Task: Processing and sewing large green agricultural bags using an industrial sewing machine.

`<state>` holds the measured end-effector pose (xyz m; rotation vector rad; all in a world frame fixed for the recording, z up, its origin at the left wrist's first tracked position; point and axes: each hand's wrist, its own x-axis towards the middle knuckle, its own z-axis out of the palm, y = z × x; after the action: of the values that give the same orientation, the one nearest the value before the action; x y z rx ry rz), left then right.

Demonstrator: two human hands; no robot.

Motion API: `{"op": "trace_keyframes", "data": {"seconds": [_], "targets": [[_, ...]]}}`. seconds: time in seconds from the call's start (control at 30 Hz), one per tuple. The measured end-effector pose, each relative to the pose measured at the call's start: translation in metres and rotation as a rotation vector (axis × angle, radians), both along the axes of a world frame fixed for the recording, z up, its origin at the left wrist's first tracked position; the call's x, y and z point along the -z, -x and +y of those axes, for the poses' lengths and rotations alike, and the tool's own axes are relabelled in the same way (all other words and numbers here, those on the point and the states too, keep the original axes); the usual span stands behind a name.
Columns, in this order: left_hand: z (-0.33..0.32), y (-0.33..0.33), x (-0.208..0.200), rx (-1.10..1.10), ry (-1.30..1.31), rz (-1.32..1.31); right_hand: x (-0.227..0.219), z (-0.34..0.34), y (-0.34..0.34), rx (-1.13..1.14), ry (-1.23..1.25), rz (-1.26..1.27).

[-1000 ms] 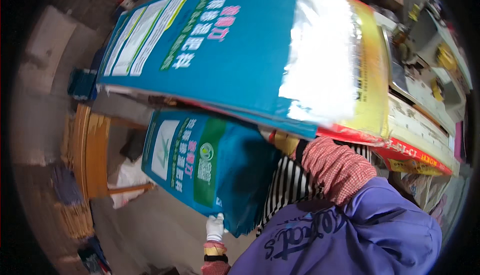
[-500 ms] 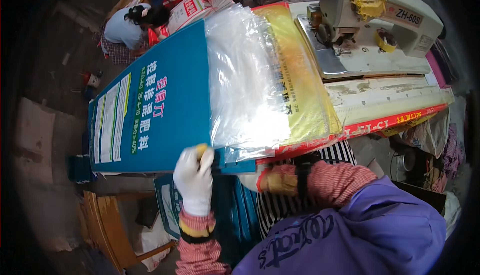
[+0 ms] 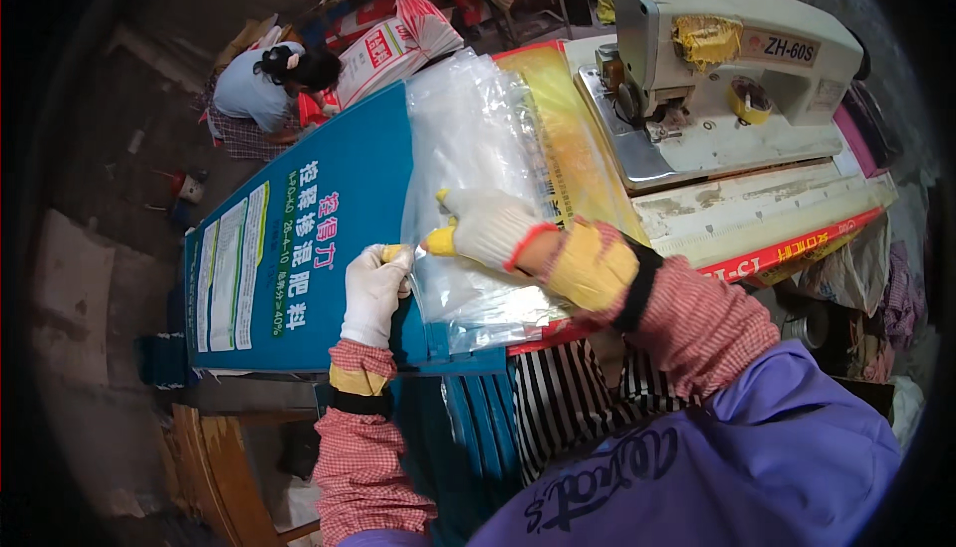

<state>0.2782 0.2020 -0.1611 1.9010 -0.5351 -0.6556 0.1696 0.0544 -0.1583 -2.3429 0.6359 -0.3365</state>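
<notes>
A blue printed sack [image 3: 309, 218] lies flat across the table in front of me, with a clear plastic liner [image 3: 478, 149] sticking out of its open right end. My left hand [image 3: 373, 293], in a white glove, pinches the sack's near edge where the liner begins. My right hand [image 3: 483, 228], also gloved with yellow fingertips, presses down on the clear liner just right of the left hand. Under the liner lies a yellow sack [image 3: 573, 144]. More blue sacks [image 3: 478, 418] hang folded off the table edge toward my lap.
A white sewing machine [image 3: 717, 69] stands on the table at the right. A person in a light top [image 3: 264, 84] crouches on the floor at the far left beside red and white sacks [image 3: 393, 44]. A wooden chair [image 3: 214, 467] stands at lower left.
The sack has come down from overhead to lie flat on the table. My left hand moved up to its edge, and my right hand came forward onto the liner.
</notes>
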Motion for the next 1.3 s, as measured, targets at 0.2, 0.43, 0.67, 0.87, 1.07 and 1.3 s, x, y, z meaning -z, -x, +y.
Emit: {"op": "trace_keyframes", "data": {"seconds": [0.2, 0.43, 0.67, 0.87, 1.07, 1.3], "targets": [[0.016, -0.010, -0.010, 0.007, 0.137, 0.182, -0.001, 0.003, -0.039, -0.280, -0.316, 0.036], [0.002, -0.019, -0.036, 0.089, 0.135, 0.141, -0.021, 0.030, -0.044, -0.281, -0.056, 0.025], [0.066, -0.088, -0.046, 0.011, 0.092, -1.014, -0.004, -0.007, -0.005, -0.246, 0.079, 0.324], [0.060, -0.042, -0.059, -0.092, 0.500, -0.223, -0.025, 0.002, -0.010, -0.098, 0.240, -0.579], [0.040, -0.026, -0.088, -0.041, 0.497, -0.387, -0.009, 0.114, 0.031, -0.980, -0.016, -0.098], [0.077, 0.003, -0.082, -0.120, 0.376, -0.409, -0.028, 0.086, 0.000, -1.185, -0.448, -0.257]]}}
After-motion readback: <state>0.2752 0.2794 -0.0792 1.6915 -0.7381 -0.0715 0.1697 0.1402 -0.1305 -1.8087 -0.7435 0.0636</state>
